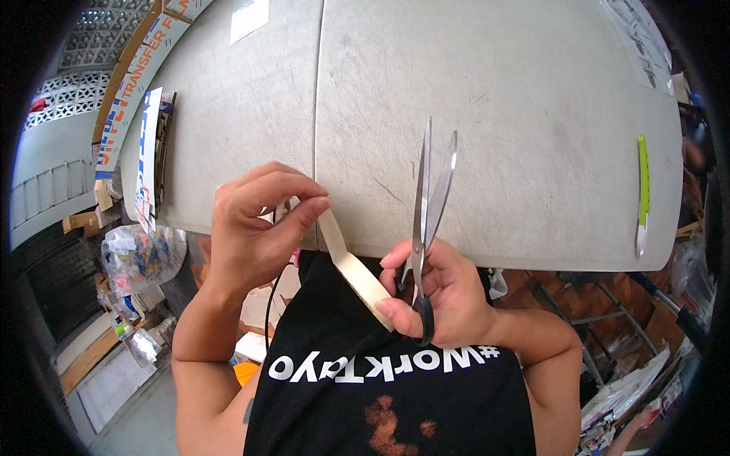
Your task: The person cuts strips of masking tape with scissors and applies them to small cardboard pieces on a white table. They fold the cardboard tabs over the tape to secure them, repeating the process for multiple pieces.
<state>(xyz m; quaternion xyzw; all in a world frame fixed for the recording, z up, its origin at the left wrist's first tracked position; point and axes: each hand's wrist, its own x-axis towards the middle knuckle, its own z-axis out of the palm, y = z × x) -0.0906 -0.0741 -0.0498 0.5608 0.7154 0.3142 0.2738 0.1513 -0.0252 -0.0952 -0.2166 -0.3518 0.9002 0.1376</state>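
Between my two hands, at the near edge of the table, is a roll of cream masking tape (363,283). My left hand (262,209) pinches the tape's free end between thumb and fingertips, and a short strip runs from there to the roll. In my right hand (449,304) are both the roll, held by thumb and fingers, and a pair of scissors (423,205) with dark handles. The scissor blades point away from me over the table, slightly parted, and do not touch the tape.
A green-handled cutter (643,178) lies near the right edge of the grey folding table (494,99). White papers lie at the far edge. Cardboard pieces (156,159) stand at the left edge. On the floor at left sits a clear plastic bag (144,258); a metal frame stands at right.
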